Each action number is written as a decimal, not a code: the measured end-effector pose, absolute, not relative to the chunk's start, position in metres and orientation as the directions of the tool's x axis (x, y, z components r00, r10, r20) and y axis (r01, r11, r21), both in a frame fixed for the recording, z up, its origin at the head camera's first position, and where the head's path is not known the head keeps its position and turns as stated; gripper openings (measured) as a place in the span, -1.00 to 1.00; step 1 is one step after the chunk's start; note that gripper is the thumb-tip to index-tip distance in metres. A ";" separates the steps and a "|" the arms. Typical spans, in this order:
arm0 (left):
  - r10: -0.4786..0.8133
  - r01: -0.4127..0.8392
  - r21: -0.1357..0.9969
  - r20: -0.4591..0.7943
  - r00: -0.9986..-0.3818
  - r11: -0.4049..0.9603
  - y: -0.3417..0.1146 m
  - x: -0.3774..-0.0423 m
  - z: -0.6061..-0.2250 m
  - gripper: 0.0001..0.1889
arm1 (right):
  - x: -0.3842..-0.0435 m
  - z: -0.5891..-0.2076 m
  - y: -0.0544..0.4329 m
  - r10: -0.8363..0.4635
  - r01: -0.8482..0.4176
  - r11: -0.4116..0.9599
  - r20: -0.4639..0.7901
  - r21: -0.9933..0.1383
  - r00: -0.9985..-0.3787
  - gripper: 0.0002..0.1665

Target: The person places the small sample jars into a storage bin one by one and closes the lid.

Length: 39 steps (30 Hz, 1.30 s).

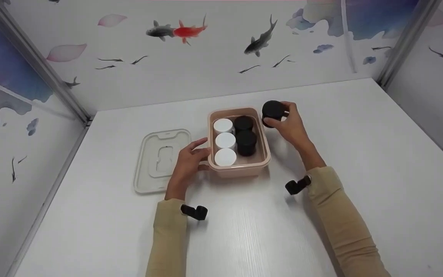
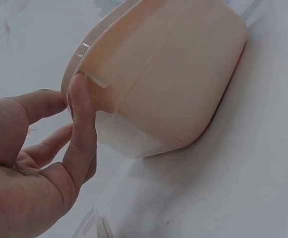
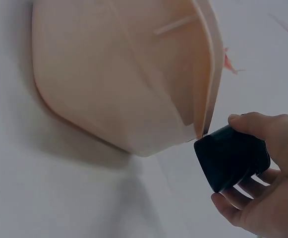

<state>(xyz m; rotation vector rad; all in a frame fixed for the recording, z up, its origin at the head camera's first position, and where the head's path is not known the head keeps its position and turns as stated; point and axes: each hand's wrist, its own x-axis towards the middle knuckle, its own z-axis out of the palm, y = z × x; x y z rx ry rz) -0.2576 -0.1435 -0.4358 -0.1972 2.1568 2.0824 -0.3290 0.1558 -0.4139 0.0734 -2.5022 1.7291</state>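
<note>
A pink plastic container point(image 1: 240, 171) stands on the table with white-lidded jars point(image 1: 225, 141) in a column on its left and two black jars point(image 1: 246, 142) on its right. My right hand point(image 1: 293, 125) grips another black jar point(image 3: 233, 156) between thumb and fingers, just outside the container's far right side. My left hand point(image 1: 189, 161) is at the container's left side. Its fingers point(image 2: 84, 114) touch the outer side at the rim, spread and fairly straight. From the wrist views, the contents are hidden behind the container's walls.
Left of the container, a translucent lid point(image 1: 156, 154) lies flat on the white table point(image 1: 240, 231), partly covered by my left hand. Printed walls point(image 1: 214, 73) with fish stand behind and at both sides. A small black device point(image 1: 297, 185) is fixed at each cuff.
</note>
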 end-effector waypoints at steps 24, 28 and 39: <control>0.032 -0.171 0.985 -0.172 -0.985 0.021 -0.141 -0.258 -0.435 -0.53 | -0.287 -0.365 0.130 -0.269 -0.268 0.395 0.169 -0.878 -0.948 -0.10; 0.020 -0.182 0.983 -0.182 -0.983 0.032 -0.140 -0.258 -0.437 -0.53 | -0.279 -0.363 0.123 -0.327 -0.261 0.429 0.121 -0.865 -0.937 -0.10; 0.008 -0.206 0.978 -0.207 -0.978 0.043 -0.144 -0.258 -0.437 -0.53 | -0.266 -0.351 0.107 -0.513 -0.390 0.474 0.112 -0.789 -0.851 -0.22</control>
